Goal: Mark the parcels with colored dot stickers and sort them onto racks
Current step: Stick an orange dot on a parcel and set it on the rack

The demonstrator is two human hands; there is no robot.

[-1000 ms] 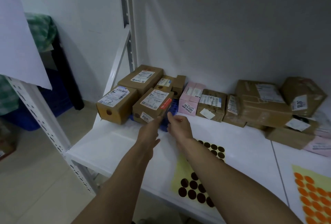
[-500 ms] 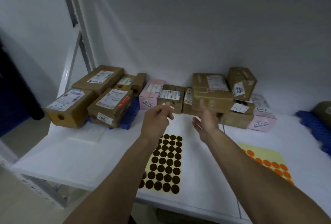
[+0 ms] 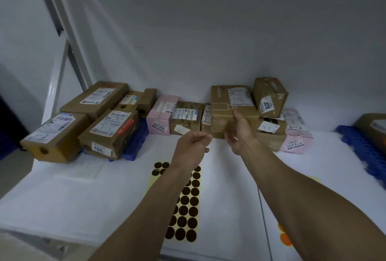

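**Hands swing from the left boxes to the big brown box in the middle pile**

A second ago both hands were at the left group of parcels, right up against the box with the red strip. Since then the view has turned to the right and the hands have travelled with it. They now hang in front of the pile at the back of the white shelf.

The right hand is spread, thumb up against the front face of the big brown box and fingers reaching toward its lower edge. It looks to be at the box or just touching it, but it has no real hold yet. The left hand floats just beside it with the fingers curled in. Whether a sticker is pinched between them I cannot tell.

The big brown box sits on top of other parcels, against the wall. A small box with a white label leans at its right, and a pink parcel stands further left. The sheet of brown dots lies flat on the shelf under the left forearm. An orange sheet shows at the lower right, mostly hidden by the right arm.

The left boxes appear to be finished with for now. The big brown box looks like the next parcel to be taken, and it is not yet lifted or marked.
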